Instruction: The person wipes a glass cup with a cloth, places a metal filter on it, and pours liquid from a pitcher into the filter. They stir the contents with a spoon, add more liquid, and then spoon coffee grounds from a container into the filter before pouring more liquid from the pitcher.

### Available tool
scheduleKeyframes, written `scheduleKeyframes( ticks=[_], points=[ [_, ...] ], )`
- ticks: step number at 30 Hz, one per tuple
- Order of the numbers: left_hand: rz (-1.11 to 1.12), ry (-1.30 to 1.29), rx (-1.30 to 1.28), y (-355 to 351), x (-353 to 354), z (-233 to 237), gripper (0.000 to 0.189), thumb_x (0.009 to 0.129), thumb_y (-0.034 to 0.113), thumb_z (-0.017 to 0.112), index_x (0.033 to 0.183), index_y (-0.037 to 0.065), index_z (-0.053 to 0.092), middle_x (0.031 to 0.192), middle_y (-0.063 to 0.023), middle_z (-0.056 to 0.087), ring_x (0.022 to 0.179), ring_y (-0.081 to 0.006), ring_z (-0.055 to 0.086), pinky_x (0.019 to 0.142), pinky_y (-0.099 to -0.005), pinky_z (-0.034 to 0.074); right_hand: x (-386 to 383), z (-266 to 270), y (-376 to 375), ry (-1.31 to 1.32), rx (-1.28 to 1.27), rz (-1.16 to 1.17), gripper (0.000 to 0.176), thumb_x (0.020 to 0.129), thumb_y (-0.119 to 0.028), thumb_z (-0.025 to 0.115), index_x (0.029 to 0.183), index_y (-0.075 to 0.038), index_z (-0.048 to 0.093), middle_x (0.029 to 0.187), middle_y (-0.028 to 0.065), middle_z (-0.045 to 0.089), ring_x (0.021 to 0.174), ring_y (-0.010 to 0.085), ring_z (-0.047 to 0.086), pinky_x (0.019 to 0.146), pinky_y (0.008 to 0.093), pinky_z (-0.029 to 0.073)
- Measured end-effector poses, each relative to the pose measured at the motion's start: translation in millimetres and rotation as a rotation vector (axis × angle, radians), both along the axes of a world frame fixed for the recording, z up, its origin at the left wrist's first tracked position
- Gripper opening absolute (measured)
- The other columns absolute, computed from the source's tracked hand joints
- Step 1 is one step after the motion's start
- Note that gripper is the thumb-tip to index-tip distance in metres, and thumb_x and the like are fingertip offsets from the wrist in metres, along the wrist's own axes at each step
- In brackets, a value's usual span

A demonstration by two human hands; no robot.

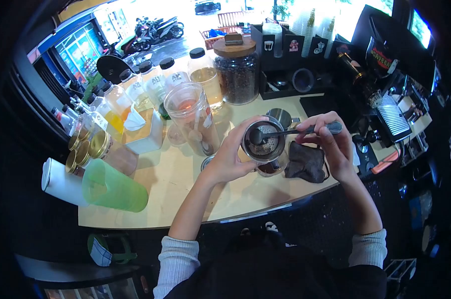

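Note:
My left hand (229, 158) is wrapped round a metal cup (279, 149), tilted so that its inside faces me. Light brown froth with dark specks shows inside. In my right hand (335, 147), a long spoon (291, 132) is pinched by its dark handle, its bowl inside the cup. A glass (270, 170) with dark contents stands under the cup, partly hidden by it. Behind is a metal pitcher (280, 116). A dark cloth (306, 162) lies on the counter below my right hand.
Left of my hands stand a tall clear jar (191, 117), a tissue box (145, 133), gold-lidded jars (108, 149) and a green jug (116, 185). Bottles and a coffee bean jar (237, 72) line the back. An espresso machine (395, 117) stands right, beyond the wooden counter (175, 209).

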State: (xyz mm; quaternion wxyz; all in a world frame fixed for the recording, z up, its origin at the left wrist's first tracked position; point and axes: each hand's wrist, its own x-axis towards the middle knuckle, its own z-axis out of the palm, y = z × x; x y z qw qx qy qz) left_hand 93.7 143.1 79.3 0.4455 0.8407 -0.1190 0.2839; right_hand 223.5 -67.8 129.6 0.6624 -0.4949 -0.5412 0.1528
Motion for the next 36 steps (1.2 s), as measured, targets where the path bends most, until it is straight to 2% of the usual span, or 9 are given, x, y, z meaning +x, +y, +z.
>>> scheduleKeyframes(
  ticks=[7,11,19,25,27,29,33,35,36],
  points=[
    [0.037,0.012,0.011,-21,3,15,0.083,0.064,0.010,0.076,0.138,0.005,0.037,0.136,-0.0134,0.048,0.128,-0.0257,0.046,0.108,-0.0384,0.034,16,19,-13,-0.088,0.009,0.025,0.028,0.101,-0.022,0.039,0.107,0.003,0.053,0.105,0.0129,0.056,0.093,0.0197,0.062,0.082,0.0360,0.054],
    [0.045,0.034,-0.003,-29,5,19,0.080,0.065,0.006,0.072,0.137,0.005,0.038,0.136,-0.0130,0.048,0.128,-0.0243,0.045,0.109,-0.0381,0.033,30,18,-11,-0.056,-0.044,0.172,0.027,0.101,-0.020,0.038,0.107,0.002,0.051,0.105,0.0143,0.057,0.093,0.0195,0.062,0.083,0.0358,0.053],
    [0.097,0.084,-0.008,-38,2,15,0.077,0.065,0.006,0.070,0.136,0.005,0.039,0.136,-0.0128,0.048,0.128,-0.0233,0.046,0.109,-0.0378,0.033,44,11,-8,-0.018,-0.026,0.223,0.022,0.101,-0.021,0.039,0.104,-0.001,0.048,0.101,0.0154,0.061,0.089,0.0171,0.062,0.082,0.0329,0.051],
    [0.133,0.040,0.027,-45,-4,17,0.077,0.066,0.008,0.071,0.136,0.005,0.039,0.136,-0.0130,0.047,0.128,-0.0241,0.045,0.109,-0.0377,0.033,44,15,-2,-0.005,-0.035,0.267,0.024,0.101,-0.023,0.038,0.102,-0.002,0.048,0.101,0.0158,0.061,0.088,0.0163,0.062,0.081,0.0322,0.052],
    [0.132,0.044,-0.029,-47,-6,18,0.080,0.064,0.006,0.073,0.136,0.008,0.039,0.135,-0.0119,0.047,0.126,-0.0270,0.046,0.109,-0.0384,0.032,44,18,0,0.001,-0.018,0.271,0.024,0.101,-0.023,0.038,0.102,-0.002,0.049,0.100,0.0155,0.061,0.088,0.0162,0.062,0.080,0.0318,0.052],
    [0.136,0.050,-0.026,-47,-7,18,0.080,0.064,0.006,0.072,0.136,0.009,0.038,0.135,-0.0122,0.047,0.126,-0.0272,0.046,0.109,-0.0386,0.032,47,19,1,-0.022,-0.109,0.323,0.025,0.101,-0.024,0.038,0.101,-0.001,0.050,0.100,0.0147,0.061,0.088,0.0163,0.063,0.080,0.0313,0.052],
    [0.145,0.048,0.042,-45,-7,20,0.080,0.064,0.004,0.070,0.136,0.010,0.038,0.135,-0.0127,0.046,0.127,-0.0281,0.044,0.109,-0.0394,0.032,45,24,2,0.012,-0.049,0.265,0.026,0.102,-0.024,0.038,0.101,-0.001,0.050,0.099,0.0139,0.061,0.088,0.0160,0.063,0.079,0.0303,0.053],
    [0.154,0.066,0.041,-46,-7,18,0.080,0.063,0.004,0.070,0.136,0.010,0.038,0.135,-0.0126,0.046,0.128,-0.0283,0.044,0.109,-0.0397,0.032,47,25,3,-0.011,-0.130,0.381,0.026,0.102,-0.023,0.037,0.101,-0.001,0.050,0.099,0.0142,0.061,0.088,0.0164,0.064,0.078,0.0292,0.053],
    [0.168,0.080,0.041,-46,-8,18,0.080,0.063,0.003,0.069,0.137,0.010,0.038,0.135,-0.0125,0.046,0.128,-0.0285,0.044,0.109,-0.0401,0.031,47,27,3,-0.053,-0.131,0.351,0.026,0.102,-0.023,0.037,0.100,-0.001,0.050,0.100,0.0148,0.061,0.088,0.0163,0.064,0.077,0.0281,0.054]
  ],
)
